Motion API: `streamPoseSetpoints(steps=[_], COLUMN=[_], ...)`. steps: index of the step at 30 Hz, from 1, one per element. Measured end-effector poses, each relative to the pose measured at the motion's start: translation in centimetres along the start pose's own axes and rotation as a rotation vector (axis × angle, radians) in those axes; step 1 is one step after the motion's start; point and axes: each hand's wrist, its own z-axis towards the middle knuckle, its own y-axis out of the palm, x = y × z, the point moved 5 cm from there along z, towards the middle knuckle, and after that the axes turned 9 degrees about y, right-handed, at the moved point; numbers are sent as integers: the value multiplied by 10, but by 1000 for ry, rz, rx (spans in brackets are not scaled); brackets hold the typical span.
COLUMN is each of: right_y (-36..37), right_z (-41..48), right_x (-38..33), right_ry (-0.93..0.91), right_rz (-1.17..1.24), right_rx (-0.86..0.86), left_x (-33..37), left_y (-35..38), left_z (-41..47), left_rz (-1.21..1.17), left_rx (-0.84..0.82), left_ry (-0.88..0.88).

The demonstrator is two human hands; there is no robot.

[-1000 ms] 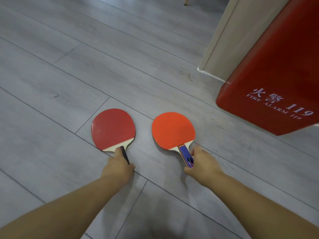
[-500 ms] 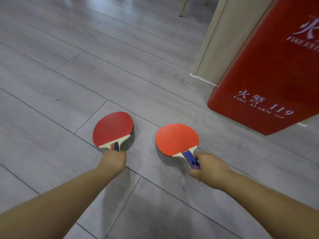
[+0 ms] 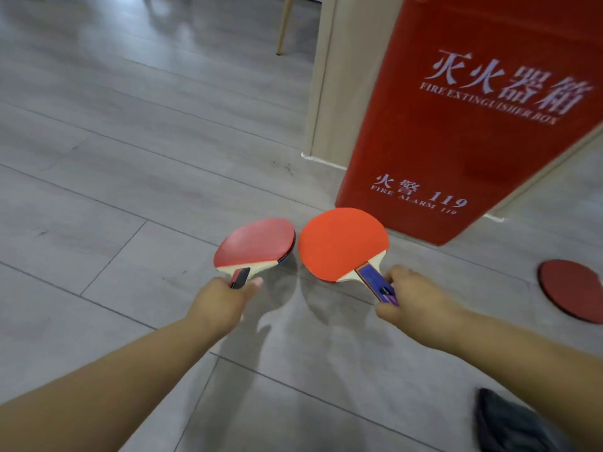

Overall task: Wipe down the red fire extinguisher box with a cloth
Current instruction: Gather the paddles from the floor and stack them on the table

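Fire extinguisher box (image 3: 456, 151) stands on the floor (image 3: 130, 164) just beyond the fingers; left hand (image 3: 222, 305) grips a dark red paddle (image 3: 257, 243), right hand (image 3: 414, 301) an orange paddle (image 3: 339, 243), fingers curled round both handles, probably clearing them away before wiping.

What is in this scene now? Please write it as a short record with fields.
Left grip: left hand holds the dark red paddle by its handle.
Right grip: right hand holds the orange paddle by its blue handle.
Box: red fire extinguisher box stands on the floor behind both paddles, untouched.
Cloth: dark cloth, lower right, in neither hand.
Other: red disc lies on the floor, right edge, partly cut off.
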Motion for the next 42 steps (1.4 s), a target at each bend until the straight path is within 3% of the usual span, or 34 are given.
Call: streamPoseSetpoints(steps=[3, 7, 9, 15, 24, 29, 34, 38, 42], right_y=[-13, -32, -39, -29, 4, 6, 8, 4, -11], right_z=[-10, -12, -11, -7, -18, -19, -17, -18, -14], right_x=[27, 51, 57, 61, 60, 64, 80, 104, 150], right_ry=[84, 133, 110, 67, -10, -111, -96, -83, 4], right_rz=[192, 440, 533, 608, 602, 682, 781, 776, 687], right_rx=[56, 109, 116, 51, -128, -283, -396, -354, -126], left_x=[27, 51, 62, 99, 106, 108, 111, 115, 124], left_y=[12, 48, 67, 131, 191, 210, 220, 222, 227], left_z=[2, -13, -22, -48, -63, -69, -74, -74, -77], left_rz=[46, -394, -457, -565, -495, -504, -533, -459, -431], left_rx=[26, -89, -185, -238, -356, -402, -460, -461, -490], left_ry=[23, -152, -189, -197, -44, -55, -86, -45, -63])
